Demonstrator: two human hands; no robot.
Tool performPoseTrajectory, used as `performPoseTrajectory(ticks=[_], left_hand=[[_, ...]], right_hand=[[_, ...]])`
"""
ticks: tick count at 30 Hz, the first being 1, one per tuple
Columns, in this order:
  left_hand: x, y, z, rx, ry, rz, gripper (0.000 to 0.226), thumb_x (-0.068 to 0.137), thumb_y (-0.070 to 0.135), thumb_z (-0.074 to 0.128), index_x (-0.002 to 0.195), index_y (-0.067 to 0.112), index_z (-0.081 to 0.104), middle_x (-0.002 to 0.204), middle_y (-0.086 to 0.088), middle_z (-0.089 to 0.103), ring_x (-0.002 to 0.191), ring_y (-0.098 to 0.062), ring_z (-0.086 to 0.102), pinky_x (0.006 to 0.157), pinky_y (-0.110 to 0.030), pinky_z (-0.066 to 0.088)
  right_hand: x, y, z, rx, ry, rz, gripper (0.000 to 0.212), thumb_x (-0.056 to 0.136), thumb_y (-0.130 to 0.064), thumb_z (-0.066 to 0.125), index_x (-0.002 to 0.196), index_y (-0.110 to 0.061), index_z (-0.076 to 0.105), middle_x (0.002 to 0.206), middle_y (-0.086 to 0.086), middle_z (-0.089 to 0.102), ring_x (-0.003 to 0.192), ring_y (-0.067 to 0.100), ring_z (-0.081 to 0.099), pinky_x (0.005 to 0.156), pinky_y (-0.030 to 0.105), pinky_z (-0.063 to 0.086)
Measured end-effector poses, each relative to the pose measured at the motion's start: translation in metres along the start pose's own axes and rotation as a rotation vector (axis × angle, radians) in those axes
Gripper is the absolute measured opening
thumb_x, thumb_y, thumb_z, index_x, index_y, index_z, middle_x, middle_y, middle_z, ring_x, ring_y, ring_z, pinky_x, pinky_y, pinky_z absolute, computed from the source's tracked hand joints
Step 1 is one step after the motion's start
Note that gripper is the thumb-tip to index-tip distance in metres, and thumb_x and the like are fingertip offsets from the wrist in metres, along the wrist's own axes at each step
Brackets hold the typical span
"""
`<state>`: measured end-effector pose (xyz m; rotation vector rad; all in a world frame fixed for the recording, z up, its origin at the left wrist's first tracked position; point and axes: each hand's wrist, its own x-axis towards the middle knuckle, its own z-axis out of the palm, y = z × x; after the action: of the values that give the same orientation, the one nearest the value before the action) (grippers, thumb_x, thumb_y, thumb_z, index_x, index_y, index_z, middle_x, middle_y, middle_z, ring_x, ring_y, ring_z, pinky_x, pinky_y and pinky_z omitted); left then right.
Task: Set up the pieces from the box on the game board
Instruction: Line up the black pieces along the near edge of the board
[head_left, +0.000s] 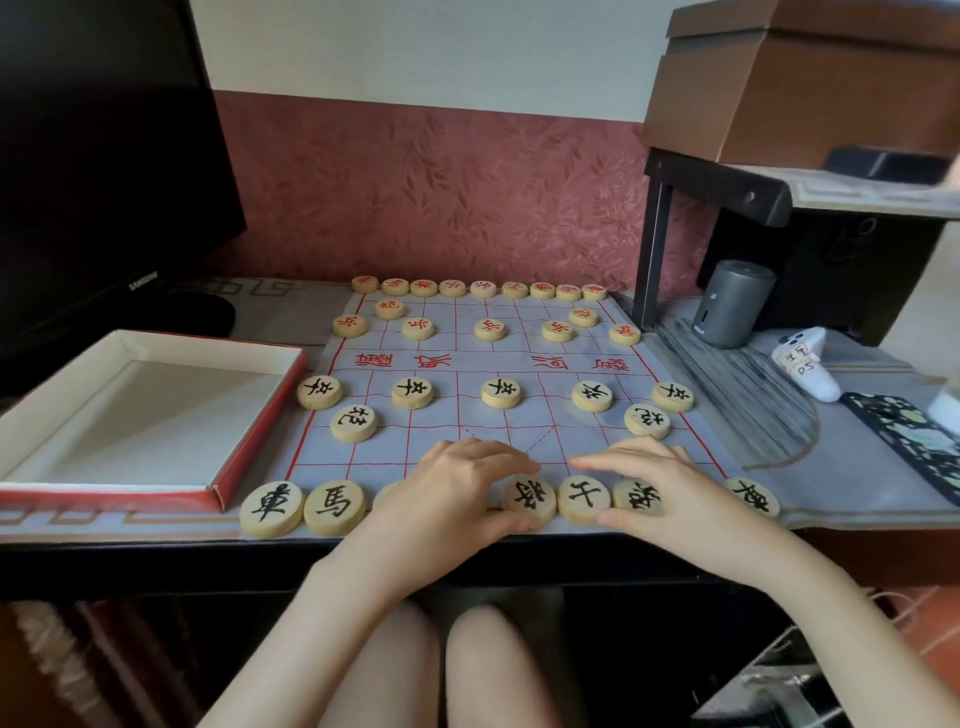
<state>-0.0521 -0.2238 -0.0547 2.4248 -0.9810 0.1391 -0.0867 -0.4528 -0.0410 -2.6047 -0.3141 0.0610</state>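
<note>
The left hand's (457, 486) fingers (498, 454) are arched and held close together. The forefinger tip sits at the far edge of the black general piece (527, 503) and the thumb at its near edge, so the disc is pinched between them. The palm covers the pieces just left of it.

The right hand's (662, 486) fingers (613, 460) lie long and nearly straight, pressed side by side. They point left along the far edge of the black advisor piece (584, 498) and the elephant piece (638, 498). The thumb tip is at the advisor's near edge; whether it squeezes or only touches, I cannot tell.

These three discs lie in the nearest row of the xiangqi board (374, 457), a cloth spread on the bench (841, 483). The black chariot piece (271, 508) and horse piece (334, 506) lie at that row's left end, and another black piece (753, 498) at its right end. Two black cannons and five soldiers stand farther in. The red pieces (483, 289) fill the far side.

The open box (260, 431) lies just left of the board.
</note>
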Motion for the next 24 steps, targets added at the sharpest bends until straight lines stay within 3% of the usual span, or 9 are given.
performPoseTrajectory(ticks=[4, 7, 9, 11, 14, 16, 19, 21, 24], left_hand=[[0.006, 0.004, 0.003, 0.017, -0.050, 0.019, 0.053, 0.079, 0.053, 0.047, 0.127, 0.031, 0.051, 0.133, 0.017, 0.051, 0.123, 0.001, 0.040, 0.099, -0.012, 0.023], [0.008, 0.004, 0.005, 0.017, -0.093, 0.000, 0.039, 0.086, 0.034, 0.056, 0.125, 0.031, 0.052, 0.127, 0.014, 0.055, 0.114, 0.000, 0.045, 0.087, 0.000, 0.025], [0.008, 0.003, 0.007, 0.004, -0.105, -0.020, 0.035, 0.087, 0.025, 0.057, 0.122, 0.029, 0.055, 0.121, 0.014, 0.056, 0.108, -0.003, 0.047, 0.079, 0.005, 0.027], [0.009, 0.001, 0.010, -0.015, -0.098, -0.036, 0.034, 0.085, 0.027, 0.060, 0.119, 0.028, 0.057, 0.118, 0.011, 0.056, 0.107, -0.007, 0.051, 0.083, -0.001, 0.032], [0.011, -0.003, 0.015, 0.051, -0.057, -0.060, 0.050, 0.078, 0.052, 0.056, 0.120, 0.026, 0.057, 0.113, 0.005, 0.058, 0.106, -0.015, 0.052, 0.092, -0.021, 0.034], [0.014, -0.003, 0.018, 0.155, -0.030, -0.045, 0.071, 0.069, 0.069, 0.038, 0.123, 0.027, 0.055, 0.111, 0.003, 0.058, 0.106, -0.017, 0.050, 0.091, -0.024, 0.030], [0.015, -0.001, 0.022, 0.220, 0.014, -0.044, 0.079, 0.065, 0.075, 0.029, 0.121, 0.026, 0.057, 0.105, 0.002, 0.056, 0.102, -0.019, 0.048, 0.087, -0.024, 0.027], [0.014, -0.001, 0.022, 0.189, 0.044, -0.052, 0.079, 0.064, 0.077, 0.032, 0.116, 0.025, 0.060, 0.103, 0.002, 0.055, 0.099, -0.018, 0.047, 0.086, -0.023, 0.028], [0.011, -0.003, 0.020, 0.114, 0.034, -0.045, 0.079, 0.063, 0.077, 0.037, 0.121, 0.026, 0.057, 0.114, 0.006, 0.055, 0.107, -0.013, 0.046, 0.093, -0.023, 0.031]], right_hand=[[-0.002, 0.004, 0.002, -0.029, -0.008, 0.005, 0.044, 0.086, -0.031, 0.064, 0.123, -0.050, 0.049, 0.121, -0.022, 0.042, 0.118, 0.000, 0.031, 0.097, 0.020, 0.024], [-0.002, 0.005, 0.003, -0.039, 0.040, -0.013, 0.043, 0.084, -0.030, 0.066, 0.122, -0.047, 0.052, 0.120, -0.021, 0.045, 0.116, 0.000, 0.031, 0.095, 0.019, 0.024], [-0.002, 0.004, 0.004, -0.041, 0.052, -0.040, 0.042, 0.083, -0.031, 0.067, 0.122, -0.041, 0.054, 0.116, -0.025, 0.046, 0.109, -0.007, 0.029, 0.090, 0.009, 0.020], [-0.001, 0.003, 0.007, -0.061, 0.074, -0.076, 0.042, 0.082, -0.036, 0.068, 0.122, -0.039, 0.054, 0.110, -0.028, 0.048, 0.107, -0.007, 0.028, 0.089, 0.004, 0.016], [0.002, 0.003, 0.012, -0.117, 0.098, -0.090, 0.043, 0.079, -0.045, 0.067, 0.119, -0.038, 0.054, 0.103, -0.023, 0.047, 0.099, -0.006, 0.027, 0.084, 0.013, 0.018], [0.005, 0.003, 0.016, -0.131, 0.109, -0.082, 0.044, 0.076, -0.053, 0.066, 0.116, -0.037, 0.056, 0.096, -0.019, 0.044, 0.095, -0.002, 0.026, 0.082, 0.015, 0.019], [0.009, 0.003, 0.022, -0.149, 0.156, -0.067, 0.064, 0.060, -0.077, 0.051, 0.109, -0.036, 0.058, 0.091, -0.015, 0.044, 0.098, 0.008, 0.030, 0.085, 0.013, 0.020], [0.011, 0.003, 0.023, -0.164, 0.169, -0.062, 0.079, 0.050, -0.085, 0.040, 0.110, -0.036, 0.058, 0.097, -0.015, 0.044, 0.103, 0.009, 0.031, 0.083, 0.017, 0.020], [0.007, 0.000, 0.018, -0.132, 0.133, -0.093, 0.080, 0.059, -0.079, 0.054, 0.125, -0.035, 0.050, 0.116, -0.021, 0.040, 0.116, 0.004, 0.027, 0.090, 0.013, 0.017]])
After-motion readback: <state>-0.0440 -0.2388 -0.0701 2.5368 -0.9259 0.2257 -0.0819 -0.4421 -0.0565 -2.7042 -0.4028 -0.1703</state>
